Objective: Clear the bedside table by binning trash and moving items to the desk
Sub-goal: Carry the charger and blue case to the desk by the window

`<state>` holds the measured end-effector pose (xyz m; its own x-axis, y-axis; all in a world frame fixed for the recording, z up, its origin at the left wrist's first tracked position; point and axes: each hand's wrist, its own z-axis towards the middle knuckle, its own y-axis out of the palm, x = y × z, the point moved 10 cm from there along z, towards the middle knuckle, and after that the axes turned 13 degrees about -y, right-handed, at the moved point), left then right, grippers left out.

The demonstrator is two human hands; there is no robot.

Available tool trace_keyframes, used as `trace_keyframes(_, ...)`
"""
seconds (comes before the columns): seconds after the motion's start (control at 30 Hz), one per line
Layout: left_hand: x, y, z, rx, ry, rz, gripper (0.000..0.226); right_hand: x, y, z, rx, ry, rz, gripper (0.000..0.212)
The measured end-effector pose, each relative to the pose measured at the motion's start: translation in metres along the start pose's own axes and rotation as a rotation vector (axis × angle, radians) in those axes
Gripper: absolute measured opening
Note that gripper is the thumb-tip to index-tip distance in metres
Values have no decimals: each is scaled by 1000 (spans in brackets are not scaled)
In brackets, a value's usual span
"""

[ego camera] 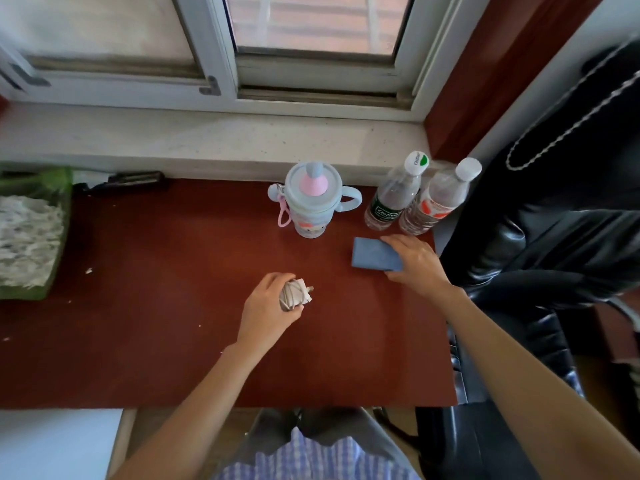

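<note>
Placement step, by the look of it: both hands are over the red-brown bench, each with an item. Left hand has its fingers curled round a white charger with its cable wound into a bundle, plug prongs pointing right, bundle at or just above the surface; contact can't be confirmed. Right hand lies on the near-right end of a flat blue case-like item, fingers wrapped over its edge; the case sits flat on the bench just in front of two clear water bottles and right of a pastel sippy cup. To do it well: set the charger down in the open middle, prongs sideways so the coil doesn't unwind, then release. Keep the case clear of the bottles, since they would likely tip easily. Green tissue box sits far left, well apart.
</note>
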<state>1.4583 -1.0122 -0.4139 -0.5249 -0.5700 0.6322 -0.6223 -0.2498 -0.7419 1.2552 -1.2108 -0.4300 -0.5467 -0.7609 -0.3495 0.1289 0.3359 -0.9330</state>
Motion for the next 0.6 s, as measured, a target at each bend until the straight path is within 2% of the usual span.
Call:
trace_keyframes(0.27,4,11,10,-10,-20,-24,54,13,18,14,-119,-43,32,79)
trace_keyframes(0.6,7,21,11,-16,-13,-24,53,19,26,12,-128,-26,57,79)
